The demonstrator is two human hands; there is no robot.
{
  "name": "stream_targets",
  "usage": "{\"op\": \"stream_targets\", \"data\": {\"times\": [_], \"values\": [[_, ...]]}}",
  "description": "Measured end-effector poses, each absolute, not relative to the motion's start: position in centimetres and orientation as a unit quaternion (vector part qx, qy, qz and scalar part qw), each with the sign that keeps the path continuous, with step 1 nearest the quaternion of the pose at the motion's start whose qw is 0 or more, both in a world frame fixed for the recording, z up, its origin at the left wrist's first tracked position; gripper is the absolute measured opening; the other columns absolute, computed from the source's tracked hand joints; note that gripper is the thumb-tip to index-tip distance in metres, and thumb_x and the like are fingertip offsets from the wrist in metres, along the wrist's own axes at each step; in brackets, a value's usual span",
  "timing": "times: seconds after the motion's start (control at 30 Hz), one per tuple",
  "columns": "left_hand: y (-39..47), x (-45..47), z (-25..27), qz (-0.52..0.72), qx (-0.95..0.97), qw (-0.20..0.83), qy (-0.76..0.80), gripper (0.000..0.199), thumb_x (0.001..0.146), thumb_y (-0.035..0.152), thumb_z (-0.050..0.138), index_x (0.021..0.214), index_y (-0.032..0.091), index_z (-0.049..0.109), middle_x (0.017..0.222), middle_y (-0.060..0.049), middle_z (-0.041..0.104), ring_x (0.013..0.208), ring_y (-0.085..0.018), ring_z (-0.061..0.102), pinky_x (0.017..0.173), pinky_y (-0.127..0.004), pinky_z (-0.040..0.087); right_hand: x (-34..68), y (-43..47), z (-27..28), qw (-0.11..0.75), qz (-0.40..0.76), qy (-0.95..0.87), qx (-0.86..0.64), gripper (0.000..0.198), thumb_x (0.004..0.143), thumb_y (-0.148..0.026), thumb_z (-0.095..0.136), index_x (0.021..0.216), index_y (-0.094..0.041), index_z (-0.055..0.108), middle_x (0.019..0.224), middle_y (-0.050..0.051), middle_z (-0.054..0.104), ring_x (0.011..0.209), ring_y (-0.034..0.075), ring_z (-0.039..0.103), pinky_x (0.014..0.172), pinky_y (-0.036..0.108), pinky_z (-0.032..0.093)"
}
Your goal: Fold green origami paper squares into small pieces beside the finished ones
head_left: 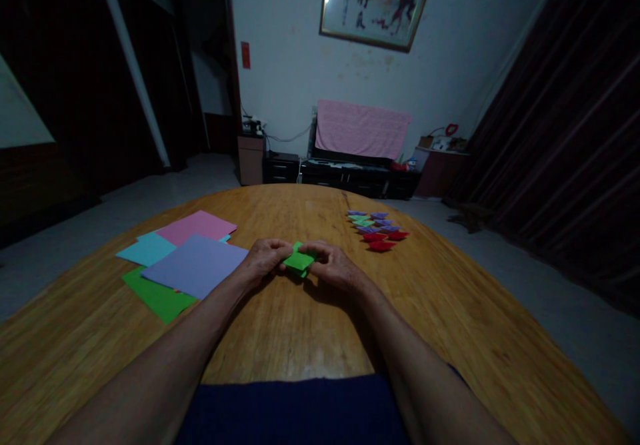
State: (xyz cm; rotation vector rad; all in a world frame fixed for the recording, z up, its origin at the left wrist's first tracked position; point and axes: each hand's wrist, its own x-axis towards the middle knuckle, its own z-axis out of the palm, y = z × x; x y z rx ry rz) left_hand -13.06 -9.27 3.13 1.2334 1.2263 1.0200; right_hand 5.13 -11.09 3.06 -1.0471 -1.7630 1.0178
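Observation:
A small piece of folded green paper (299,260) is held between both hands, just over the middle of the wooden table. My left hand (267,258) pinches its left edge with thumb and fingers. On the opposite side, my right hand (333,266) grips the paper with the thumb beneath and fingers along the top right. Layers show at the paper's lower edge, where the folds stand slightly apart. The fingertips cover parts of both its sides.
Loose sheets lie at the left: pink (200,226), light blue (145,250), purple (197,265) and green (160,296). Several folded paper boats, including a red one (381,246), stand in rows at the right. The round wooden table (280,338) has a curved far edge.

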Motion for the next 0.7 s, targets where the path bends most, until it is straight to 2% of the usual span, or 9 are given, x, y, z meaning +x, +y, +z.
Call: {"op": "stream_targets", "data": {"times": [0.1, 0.23, 0.43, 0.6, 0.7], "values": [[-8.9, -13.0, 2.6, 0.424, 0.559, 0.497, 0.511, 0.020, 0.064, 0.030, 0.069, 0.077, 0.016, 0.066, 0.053, 0.003, 0.058, 0.041, -0.009, 0.047, 0.043, -0.021, 0.030, 5.6, -10.7, 2.8, 0.382, 0.328, -0.762, -0.407, 0.041, 0.064, -0.006, 0.060, 0.101, -0.022, 0.069, 0.105, 0.006, 0.065, 0.092, 0.019, 0.062, 0.078, 0.029, 0.048], [-8.8, -13.0, 2.3, 0.390, 0.643, 0.409, 0.516, 0.015, 0.067, 0.028, 0.064, 0.074, 0.017, 0.071, 0.056, 0.000, 0.062, 0.048, -0.012, 0.050, 0.048, -0.023, 0.033, 6.1, -11.0, 2.8, 0.335, 0.222, -0.828, -0.392, 0.041, 0.064, -0.006, 0.059, 0.100, -0.023, 0.070, 0.106, 0.005, 0.066, 0.097, 0.020, 0.060, 0.086, 0.033, 0.046], [-9.6, -12.6, 2.6, 0.351, 0.743, 0.215, 0.528, 0.017, 0.070, 0.017, 0.058, 0.065, 0.022, 0.074, 0.062, -0.003, 0.066, 0.063, -0.017, 0.056, 0.061, -0.025, 0.035, 6.0, -11.6, 3.2, 0.284, 0.181, -0.857, -0.391, 0.038, 0.065, -0.008, 0.058, 0.099, -0.021, 0.069, 0.106, 0.005, 0.066, 0.096, 0.020, 0.059, 0.088, 0.032, 0.045], [-9.8, -12.8, 2.9, 0.335, 0.766, 0.187, 0.516, 0.015, 0.068, 0.017, 0.060, 0.058, 0.022, 0.070, 0.062, -0.004, 0.062, 0.065, -0.018, 0.052, 0.064, -0.027, 0.034, 5.8, -11.9, 2.6, 0.279, 0.152, -0.866, -0.386, 0.031, 0.070, -0.010, 0.057, 0.097, -0.020, 0.069, 0.102, 0.005, 0.067, 0.095, 0.020, 0.059, 0.088, 0.032, 0.043], [-9.9, -13.6, 3.6, 0.319, 0.777, 0.235, 0.489, 0.012, 0.063, 0.016, 0.062, 0.058, 0.023, 0.070, 0.065, -0.004, 0.061, 0.067, -0.018, 0.051, 0.064, -0.027, 0.033, 5.9, -11.9, 2.2, 0.286, 0.140, -0.871, -0.373, 0.029, 0.072, -0.011, 0.056, 0.096, -0.019, 0.070, 0.103, 0.006, 0.067, 0.096, 0.020, 0.059, 0.089, 0.032, 0.043]]}}
